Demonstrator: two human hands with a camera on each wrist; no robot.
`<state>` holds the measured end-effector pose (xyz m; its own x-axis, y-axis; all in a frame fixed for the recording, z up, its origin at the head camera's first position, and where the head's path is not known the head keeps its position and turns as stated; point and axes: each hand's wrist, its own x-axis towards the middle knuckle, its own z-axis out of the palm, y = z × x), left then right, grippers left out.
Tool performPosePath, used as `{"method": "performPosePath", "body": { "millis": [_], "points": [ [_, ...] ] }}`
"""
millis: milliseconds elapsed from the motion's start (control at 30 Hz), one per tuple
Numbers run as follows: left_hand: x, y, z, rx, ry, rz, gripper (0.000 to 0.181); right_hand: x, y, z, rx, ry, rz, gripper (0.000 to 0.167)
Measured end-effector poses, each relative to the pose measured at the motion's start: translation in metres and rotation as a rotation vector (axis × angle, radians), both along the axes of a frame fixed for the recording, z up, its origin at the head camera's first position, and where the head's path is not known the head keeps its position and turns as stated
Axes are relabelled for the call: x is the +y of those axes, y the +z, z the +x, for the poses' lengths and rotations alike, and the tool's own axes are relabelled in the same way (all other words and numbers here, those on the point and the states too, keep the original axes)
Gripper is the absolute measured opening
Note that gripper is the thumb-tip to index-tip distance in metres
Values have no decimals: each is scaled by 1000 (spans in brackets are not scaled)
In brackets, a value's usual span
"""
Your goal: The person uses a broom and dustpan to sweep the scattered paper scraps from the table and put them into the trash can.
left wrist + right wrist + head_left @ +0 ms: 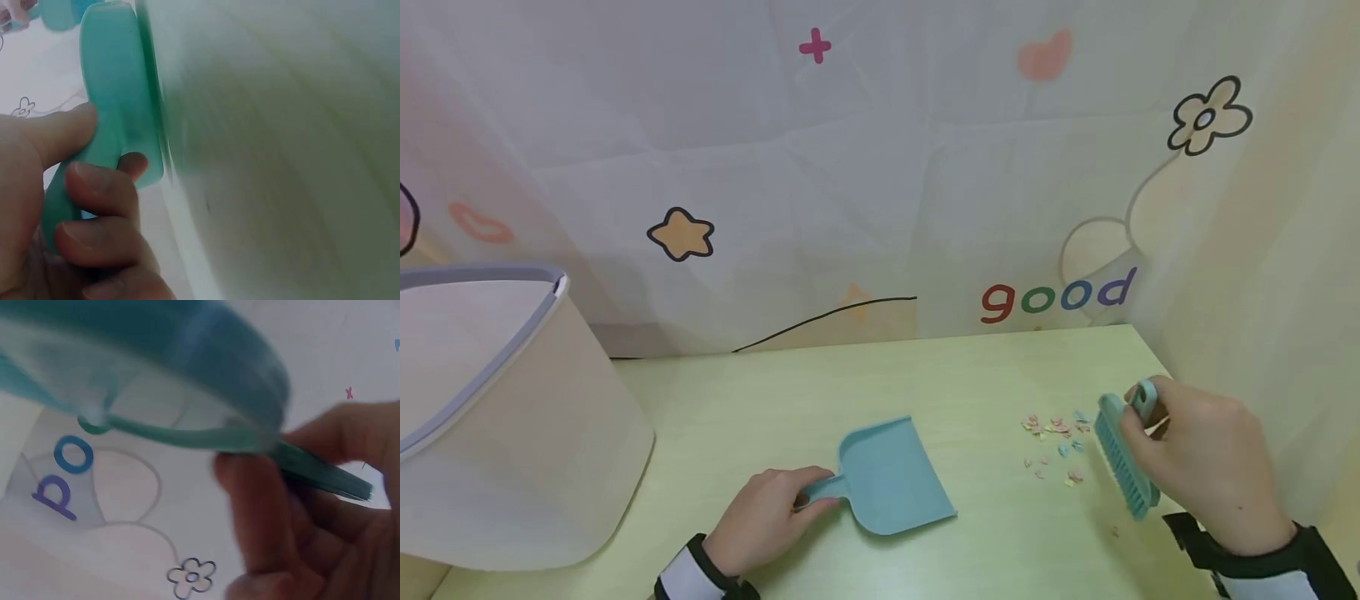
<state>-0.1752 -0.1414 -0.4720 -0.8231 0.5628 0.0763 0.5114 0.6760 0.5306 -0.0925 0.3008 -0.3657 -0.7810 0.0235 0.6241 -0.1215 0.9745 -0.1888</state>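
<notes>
On the pale table, a blue dustpan (891, 479) lies with its straight edge to the right. My left hand (775, 512) grips its handle; the left wrist view shows the fingers curled round the handle of the dustpan (115, 69). Further right, my right hand (1210, 458) holds a teal hand brush (1123, 458) by its handle, bristles toward the table. In the right wrist view the brush (187, 344) is blurred and close to the lens. Small paper scraps (1056, 427), pink, yellow and blue, are scattered between the dustpan and the brush.
A large white bin (512, 433) with a grey-purple rim stands at the left. Behind the table (737, 400) hangs a printed white curtain (865, 167), which also closes off the right side near my right hand.
</notes>
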Motion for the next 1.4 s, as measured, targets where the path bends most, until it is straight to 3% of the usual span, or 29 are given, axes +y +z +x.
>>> {"method": "performPosePath", "body": {
  "millis": [133,300,433,600,667,867,967,1400],
  "points": [
    [-2,-1,-1,-20,-3,-24,17,-6,-1,8,-88,-64,82,33],
    [-2,-2,-2,-35,-16,-32,15,-16,-9,14,-169,-127,102,32],
    [-2,-2,-2,-39,-20,-32,16,-22,-13,13,-257,-89,104,31],
    [-2,-2,-3,-51,-19,-33,17,-32,-16,8,-393,-50,30,29],
    [-2,-2,-3,-57,-18,-35,16,-37,-19,6,-372,-34,7,27],
    [-3,-2,-3,-62,-20,-37,18,-50,-30,-1,-128,33,-11,23],
    [-4,-2,-3,-63,-19,-40,17,-56,-35,-9,-68,41,-25,21],
    [-5,-5,-4,-66,-32,-29,16,-91,-31,-57,-159,39,-170,35]
  ]
}}
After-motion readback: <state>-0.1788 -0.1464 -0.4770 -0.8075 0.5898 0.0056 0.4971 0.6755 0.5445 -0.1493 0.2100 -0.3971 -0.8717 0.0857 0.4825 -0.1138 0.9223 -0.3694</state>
